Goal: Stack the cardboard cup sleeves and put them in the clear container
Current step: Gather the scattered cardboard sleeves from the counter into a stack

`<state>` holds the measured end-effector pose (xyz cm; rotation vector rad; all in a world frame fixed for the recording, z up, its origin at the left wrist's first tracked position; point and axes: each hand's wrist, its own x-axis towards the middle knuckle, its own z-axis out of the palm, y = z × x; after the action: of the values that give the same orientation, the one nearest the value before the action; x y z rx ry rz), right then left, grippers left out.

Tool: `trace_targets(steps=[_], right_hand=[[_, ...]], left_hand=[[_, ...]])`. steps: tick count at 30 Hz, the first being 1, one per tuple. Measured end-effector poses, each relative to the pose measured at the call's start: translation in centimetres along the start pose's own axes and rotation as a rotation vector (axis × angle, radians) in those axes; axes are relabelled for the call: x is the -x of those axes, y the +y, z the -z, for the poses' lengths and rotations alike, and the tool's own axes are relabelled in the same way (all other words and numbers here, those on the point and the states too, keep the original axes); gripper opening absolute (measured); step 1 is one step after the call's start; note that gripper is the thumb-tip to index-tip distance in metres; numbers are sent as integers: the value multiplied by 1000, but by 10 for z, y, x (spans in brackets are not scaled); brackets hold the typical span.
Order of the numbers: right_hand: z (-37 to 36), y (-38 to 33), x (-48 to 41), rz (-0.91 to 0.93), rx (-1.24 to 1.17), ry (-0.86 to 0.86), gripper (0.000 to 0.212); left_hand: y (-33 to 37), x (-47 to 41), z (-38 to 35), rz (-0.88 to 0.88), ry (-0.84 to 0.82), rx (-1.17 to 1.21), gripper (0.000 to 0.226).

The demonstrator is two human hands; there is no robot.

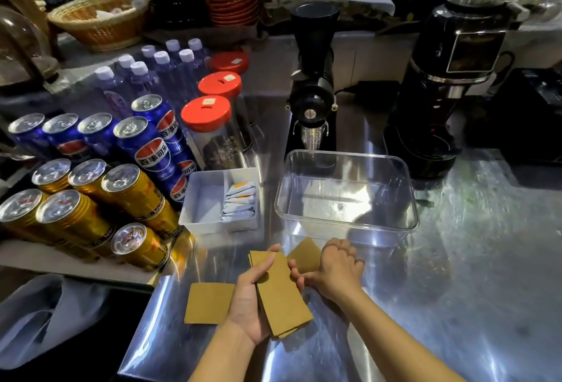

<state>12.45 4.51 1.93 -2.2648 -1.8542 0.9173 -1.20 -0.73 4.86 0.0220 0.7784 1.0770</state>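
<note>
Left hand (254, 302) gripping sleeve stack (281, 293), right hand (333, 266) closed on one sleeve (305, 255), clear container (346, 199) just beyond, loose sleeve (208, 302) at left.

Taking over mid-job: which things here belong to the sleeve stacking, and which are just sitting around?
Job:
stack of sleeves in left hand
sleeve under right hand
loose sleeve on counter
clear container, empty

Bystanders:
Pepsi cans
gold cans
sachet tray
red-lidded jars
grinders

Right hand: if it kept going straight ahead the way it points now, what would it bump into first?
Most likely the near wall of the clear container, which sits just beyond the right hand. Depth is hard to judge, but nothing else shows between them.
</note>
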Motion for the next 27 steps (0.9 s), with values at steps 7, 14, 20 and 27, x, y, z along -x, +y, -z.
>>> trace_targets(steps=[7, 14, 20, 27], right_hand=[[4, 25, 12, 130, -708, 78, 25], [28, 65, 12, 153, -1035, 244, 16], [29, 64, 24, 138, -1377, 34, 7], [16, 43, 36, 217, -1171, 6, 13]], left_hand=[[3, -4, 1, -11, -53, 20, 35], [6, -15, 4, -60, -45, -53, 28], [-1, -21, -8, 138, 36, -262, 27], [-14, -18, -13, 379, -85, -407, 54]])
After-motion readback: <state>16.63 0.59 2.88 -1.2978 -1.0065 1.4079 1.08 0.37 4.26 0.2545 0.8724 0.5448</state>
